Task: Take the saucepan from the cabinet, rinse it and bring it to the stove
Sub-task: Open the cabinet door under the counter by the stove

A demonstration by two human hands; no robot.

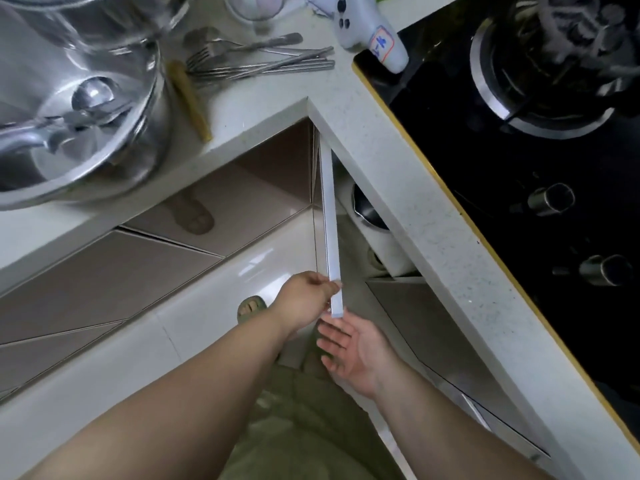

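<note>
Left hand (pixel 308 292) pinches the cabinet door (pixel 330 233) edge; right hand (pixel 353 351) spread open; saucepan (pixel 369 211) mostly hidden under the counter (pixel 398 188)

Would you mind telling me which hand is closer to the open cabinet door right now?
Left. The left hand grips the cabinet door at its outer edge, fingers touching it. The right hand hangs open, palm up, just below that edge, not touching.

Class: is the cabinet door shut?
No: the left hand holds the door swung open, and a pan shows inside.
</note>
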